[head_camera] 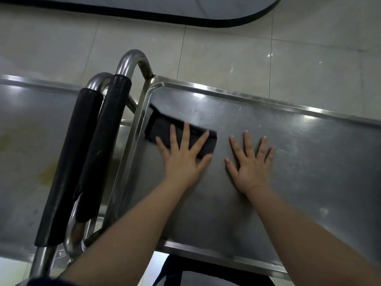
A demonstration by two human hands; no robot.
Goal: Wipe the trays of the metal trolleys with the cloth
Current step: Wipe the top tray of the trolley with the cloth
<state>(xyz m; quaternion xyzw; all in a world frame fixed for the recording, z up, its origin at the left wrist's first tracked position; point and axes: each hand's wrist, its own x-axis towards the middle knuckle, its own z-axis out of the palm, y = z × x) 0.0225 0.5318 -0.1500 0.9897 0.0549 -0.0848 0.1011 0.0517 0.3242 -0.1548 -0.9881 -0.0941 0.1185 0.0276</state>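
Pressing cloth [181, 134] flat, left hand [183, 155], right hand [252, 159] seemingly splayed on tray [309, 172]

Pale glossy floor tiles [226, 48] fill the upper half of the frame, crossed by thin dark grout lines and dotted with small bright light reflections [268, 55] at the upper right. Along the top edge lies a flat grey surface [144, 5] with a rounded corner and a thick black rim [185, 20]. At the bottom centre shows dark blue clothing [175, 271], blurred.
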